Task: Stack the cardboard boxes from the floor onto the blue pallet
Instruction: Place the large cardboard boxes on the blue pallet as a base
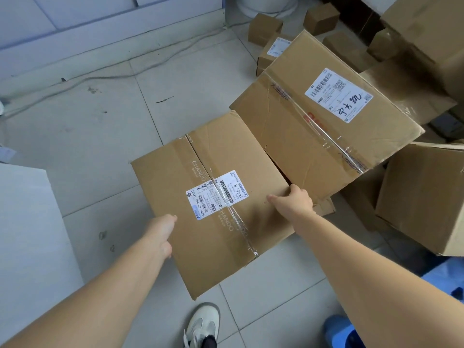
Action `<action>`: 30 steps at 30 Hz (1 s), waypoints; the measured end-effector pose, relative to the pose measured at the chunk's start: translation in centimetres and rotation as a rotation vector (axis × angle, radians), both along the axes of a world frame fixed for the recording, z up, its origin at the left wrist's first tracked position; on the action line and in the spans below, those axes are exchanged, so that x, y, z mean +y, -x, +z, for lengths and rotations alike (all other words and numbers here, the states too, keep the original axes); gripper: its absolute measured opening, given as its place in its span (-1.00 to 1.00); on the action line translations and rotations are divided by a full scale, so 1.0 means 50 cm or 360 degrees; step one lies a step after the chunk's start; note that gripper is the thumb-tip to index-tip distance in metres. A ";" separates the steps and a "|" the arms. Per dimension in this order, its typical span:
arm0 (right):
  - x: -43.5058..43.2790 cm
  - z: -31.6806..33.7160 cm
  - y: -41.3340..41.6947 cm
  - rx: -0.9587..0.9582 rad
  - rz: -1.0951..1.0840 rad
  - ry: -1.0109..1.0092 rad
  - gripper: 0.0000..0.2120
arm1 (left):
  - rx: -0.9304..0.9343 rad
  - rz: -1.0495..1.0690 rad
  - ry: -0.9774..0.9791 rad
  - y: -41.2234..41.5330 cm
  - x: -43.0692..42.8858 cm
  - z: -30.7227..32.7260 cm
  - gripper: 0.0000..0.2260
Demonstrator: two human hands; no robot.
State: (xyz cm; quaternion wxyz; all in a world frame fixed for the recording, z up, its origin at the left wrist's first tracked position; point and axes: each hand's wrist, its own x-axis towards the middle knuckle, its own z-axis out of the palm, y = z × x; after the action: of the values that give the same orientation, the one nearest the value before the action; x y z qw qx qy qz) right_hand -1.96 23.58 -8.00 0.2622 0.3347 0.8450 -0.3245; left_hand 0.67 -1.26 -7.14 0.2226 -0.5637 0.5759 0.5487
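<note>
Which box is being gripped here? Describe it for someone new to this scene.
On the grey tiled floor, left of the heap of cartons, lies the box nearest the camera. Both hands grip its side edges. Unlike its neighbours, its tape reads CHANDO, crossing a white label.

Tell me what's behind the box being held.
Behind the held box a bigger taped box lies tilted, its near edge hidden by the held one. Smaller boxes sit further back. What props up the big box is covered.
</note>
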 end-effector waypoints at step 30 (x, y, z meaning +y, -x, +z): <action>0.245 0.538 -0.275 0.0601 -0.1413 0.0069 -0.64 | 0.0991 -0.0766 0.0610 0.048 0.331 0.530 -0.58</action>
State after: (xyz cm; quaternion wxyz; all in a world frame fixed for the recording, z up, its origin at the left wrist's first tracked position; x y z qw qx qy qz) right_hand 11.81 35.83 18.88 -0.0529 0.5927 0.6464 -0.4776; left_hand -1.71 15.29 19.35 0.0512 -0.2522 0.8219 0.5082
